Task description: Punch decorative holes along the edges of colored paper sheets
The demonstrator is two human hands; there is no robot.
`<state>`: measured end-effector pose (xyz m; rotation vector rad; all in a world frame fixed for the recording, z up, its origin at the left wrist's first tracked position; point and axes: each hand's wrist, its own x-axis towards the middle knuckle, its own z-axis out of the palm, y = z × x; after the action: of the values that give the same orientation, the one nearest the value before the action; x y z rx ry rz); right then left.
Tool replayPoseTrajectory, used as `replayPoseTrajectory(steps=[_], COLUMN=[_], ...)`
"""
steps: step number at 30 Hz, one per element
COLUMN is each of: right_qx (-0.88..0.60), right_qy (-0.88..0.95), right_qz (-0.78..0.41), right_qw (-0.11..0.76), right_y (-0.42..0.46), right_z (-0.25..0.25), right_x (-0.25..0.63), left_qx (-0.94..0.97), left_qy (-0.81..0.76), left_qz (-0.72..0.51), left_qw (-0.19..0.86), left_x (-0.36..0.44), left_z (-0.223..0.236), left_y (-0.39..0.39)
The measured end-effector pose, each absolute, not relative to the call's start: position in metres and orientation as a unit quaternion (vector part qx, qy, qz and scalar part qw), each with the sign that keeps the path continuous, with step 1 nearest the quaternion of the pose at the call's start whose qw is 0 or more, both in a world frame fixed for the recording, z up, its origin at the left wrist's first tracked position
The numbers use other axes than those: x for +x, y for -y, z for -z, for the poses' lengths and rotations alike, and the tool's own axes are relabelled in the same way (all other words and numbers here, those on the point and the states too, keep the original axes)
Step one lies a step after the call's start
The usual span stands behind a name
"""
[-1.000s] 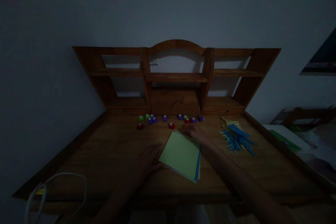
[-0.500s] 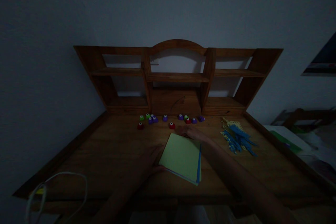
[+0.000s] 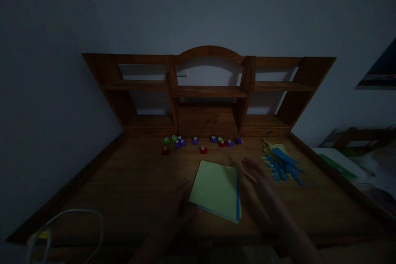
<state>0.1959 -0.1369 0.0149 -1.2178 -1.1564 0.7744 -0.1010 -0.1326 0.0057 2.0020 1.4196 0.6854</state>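
A stack of paper sheets (image 3: 214, 189), pale yellow-green on top with blue showing at the right edge, lies slightly turned on the wooden desk. Beside its left edge is my left hand (image 3: 181, 208), dark and a little blurred, with thumb and fingers apart; whether it touches the paper I cannot tell. My right hand (image 3: 255, 173) hovers just off the stack's right side, fingers stretched out and holding nothing. Behind the paper sits a red one-eyed toy piece (image 3: 203, 149).
More small eyed pieces in purple (image 3: 194, 140), green and red line the back of the desk, before a wooden shelf unit (image 3: 210, 90). On the right lies a bundle of blue and yellow strips (image 3: 283, 164). A white cable (image 3: 77, 210) loops at the front left.
My right hand has left the paper's top edge and moved right, off the stack. My left hand has drawn slightly down near the left edge. The view has shifted a little.
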Motion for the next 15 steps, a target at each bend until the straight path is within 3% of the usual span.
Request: replayPoseTrajectory(steps=[6,15], right_qx=[-0.583,-0.509], right_qy=[0.439,0.412], right_qz=[-0.388,-0.457], right_qw=[0.563,0.603], right_y=[0.210,0.204], right_z=[0.065,0.054], right_x=[0.176,0.178], left_qx=[0.691,0.617], left_qy=[-0.536,-0.565], left_qz=[-0.297,-0.318], left_qw=[0.385,0.446], left_x=[-0.088,-0.091], left_z=[0.015,-0.012], left_y=[0.151,0.147])
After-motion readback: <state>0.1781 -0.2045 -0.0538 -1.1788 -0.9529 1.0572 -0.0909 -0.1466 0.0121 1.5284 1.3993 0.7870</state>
